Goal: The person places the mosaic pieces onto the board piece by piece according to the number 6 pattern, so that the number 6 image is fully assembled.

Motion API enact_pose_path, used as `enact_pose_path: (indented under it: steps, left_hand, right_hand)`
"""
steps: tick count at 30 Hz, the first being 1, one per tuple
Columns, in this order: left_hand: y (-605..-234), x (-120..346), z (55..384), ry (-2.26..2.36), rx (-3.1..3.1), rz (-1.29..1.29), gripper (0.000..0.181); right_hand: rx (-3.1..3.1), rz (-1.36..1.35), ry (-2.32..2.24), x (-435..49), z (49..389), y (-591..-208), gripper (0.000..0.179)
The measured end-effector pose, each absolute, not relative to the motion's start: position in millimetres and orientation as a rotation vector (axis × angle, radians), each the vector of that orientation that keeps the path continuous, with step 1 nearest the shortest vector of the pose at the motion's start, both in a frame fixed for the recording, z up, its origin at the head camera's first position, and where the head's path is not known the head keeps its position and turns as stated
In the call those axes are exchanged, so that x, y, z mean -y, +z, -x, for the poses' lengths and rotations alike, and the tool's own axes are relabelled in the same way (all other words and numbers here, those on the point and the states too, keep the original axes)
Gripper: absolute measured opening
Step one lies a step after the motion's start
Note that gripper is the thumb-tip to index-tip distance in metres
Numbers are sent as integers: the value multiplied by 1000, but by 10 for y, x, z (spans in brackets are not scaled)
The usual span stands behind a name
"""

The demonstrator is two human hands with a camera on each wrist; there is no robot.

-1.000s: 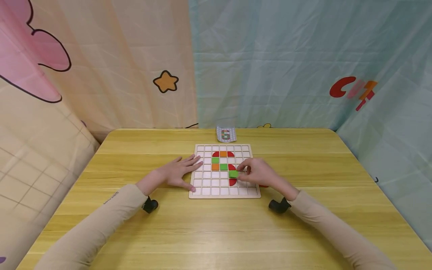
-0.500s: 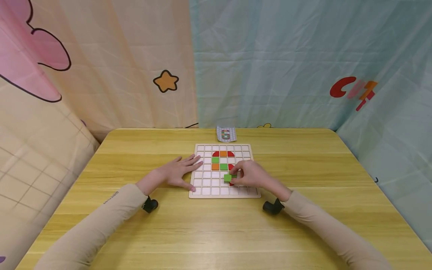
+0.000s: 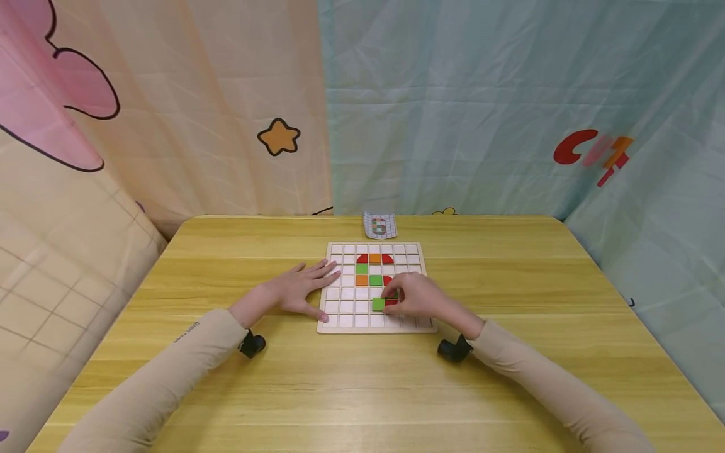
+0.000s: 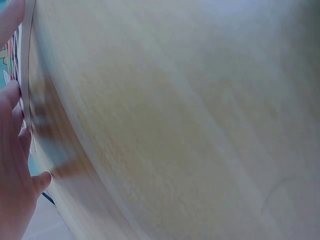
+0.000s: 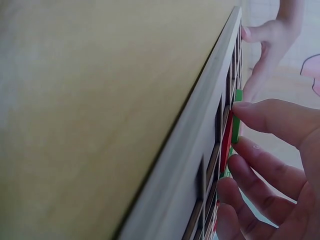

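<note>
My right hand [image 3: 418, 297] pinches a green square tile [image 3: 378, 304] between thumb and fingers, low over the white gridded board [image 3: 374, 331]. In the right wrist view the green tile [image 5: 237, 125] stands just past a red tile [image 5: 226, 145] set in the grid. My left hand [image 3: 296, 290] lies spread with straight fingers on the board's left edge. Higher on the grid sit red rounded tiles [image 3: 362, 258], orange square tiles [image 3: 361, 280] and other green squares [image 3: 376, 280]. Some tiles at the right are partly hidden under my right hand.
A small card [image 3: 380, 225] printed with a coloured grid pattern lies behind the board, near the back edge of the wooden table [image 3: 362, 390]. Patterned curtains [image 3: 453, 113] hang around the back and sides. Black wrist cameras [image 3: 453, 350] sit below both wrists.
My right hand has moved left and slightly toward me with the green tile, which has shifted from the right column to a spot lower on the grid. The left hand has stayed still.
</note>
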State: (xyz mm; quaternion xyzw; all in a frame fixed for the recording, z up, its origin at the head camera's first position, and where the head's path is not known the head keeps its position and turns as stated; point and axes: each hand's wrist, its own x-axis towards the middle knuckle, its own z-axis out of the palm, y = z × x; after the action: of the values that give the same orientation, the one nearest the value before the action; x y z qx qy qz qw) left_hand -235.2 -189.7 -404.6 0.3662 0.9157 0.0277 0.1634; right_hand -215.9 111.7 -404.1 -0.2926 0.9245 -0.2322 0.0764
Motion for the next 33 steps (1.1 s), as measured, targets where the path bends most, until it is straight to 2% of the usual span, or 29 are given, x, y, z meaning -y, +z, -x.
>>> enact_pose_path:
  steps: [19, 33]
  left_hand:
    - [-4045, 1877, 2354, 73, -2611, -1033, 102]
    - [-4061, 1894, 2358, 68, -2616, -1034, 103]
  right_hand:
    - [-2762, 867, -705, -1096, 2133, -4051, 21]
    - [-2786, 864, -809, -1320, 2164, -3997, 23]
